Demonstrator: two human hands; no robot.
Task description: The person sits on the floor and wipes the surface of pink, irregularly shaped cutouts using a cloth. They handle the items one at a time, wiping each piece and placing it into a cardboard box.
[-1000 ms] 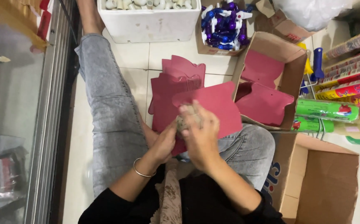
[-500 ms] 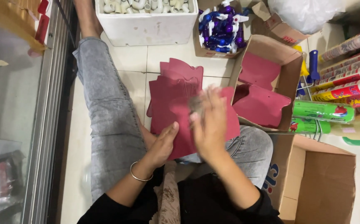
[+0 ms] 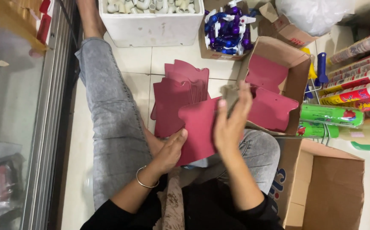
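Head view: a dark-red flat card sheet with a notched edge [image 3: 198,127] lies over the lap, pinched at its lower left corner by the left hand [image 3: 170,149], thumb on top. Right hand [image 3: 231,121] rises just beside its right edge, fingers loosely extended around a small greyish piece [image 3: 230,94]; its grip is too blurred to tell.

left hand [image 3: 168,151] gripping, right hand [image 3: 231,123] raised

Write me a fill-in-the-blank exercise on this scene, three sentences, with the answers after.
1. The left hand and the right hand hold a flat card whose colour is ____.
2. More such cards stand in an open ____ box.
3. The bangle is worn on the ____ wrist.

Answers: dark red; cardboard; left
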